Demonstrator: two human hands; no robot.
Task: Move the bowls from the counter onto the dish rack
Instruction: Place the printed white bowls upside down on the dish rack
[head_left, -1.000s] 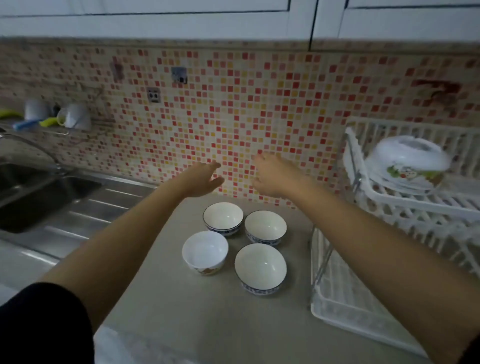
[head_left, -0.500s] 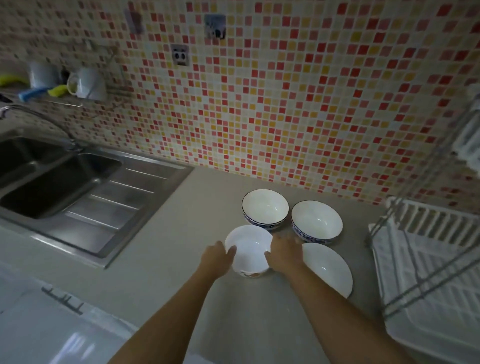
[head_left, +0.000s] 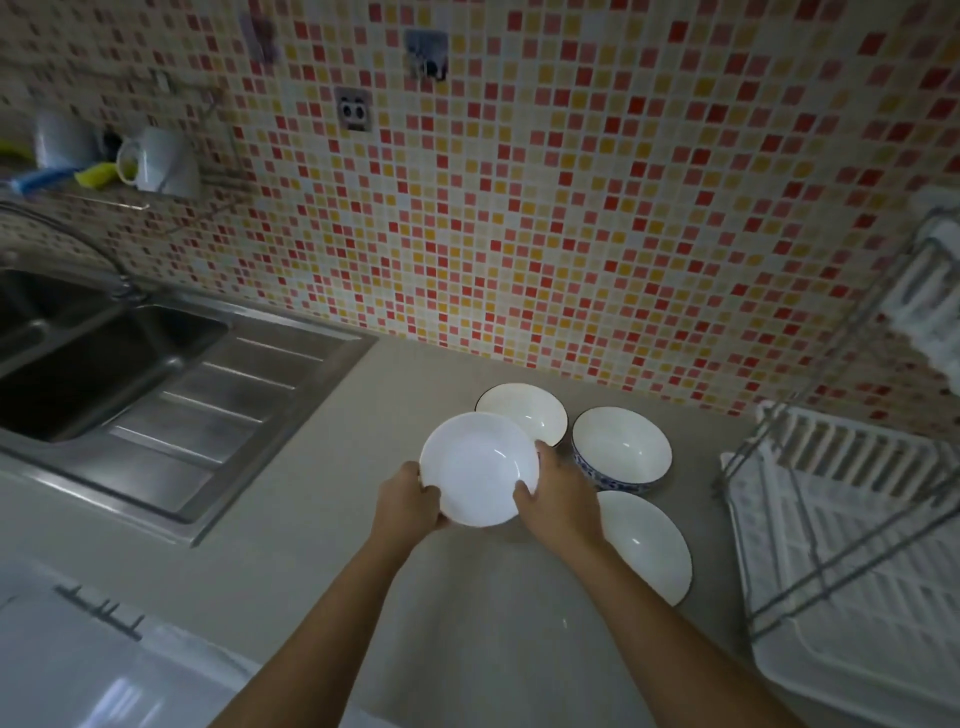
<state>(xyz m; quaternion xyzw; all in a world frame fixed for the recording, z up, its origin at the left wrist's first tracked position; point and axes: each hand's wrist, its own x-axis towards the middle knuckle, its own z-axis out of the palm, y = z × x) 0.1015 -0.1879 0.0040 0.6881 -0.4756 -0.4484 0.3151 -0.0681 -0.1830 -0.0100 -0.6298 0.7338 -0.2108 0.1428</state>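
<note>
Both hands — left hand (head_left: 408, 501), right hand (head_left: 558, 493) — clasp the white bowl (head_left: 478, 469) by its rim, fingers curled around it; three bowls sit on the counter (head_left: 322, 519); dish rack (head_left: 857, 545) at right.

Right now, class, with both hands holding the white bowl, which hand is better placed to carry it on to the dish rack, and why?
Probably the right hand: it grips the white bowl on the side facing the dish rack, which stands to the right. The left hand holds the far side.
</note>
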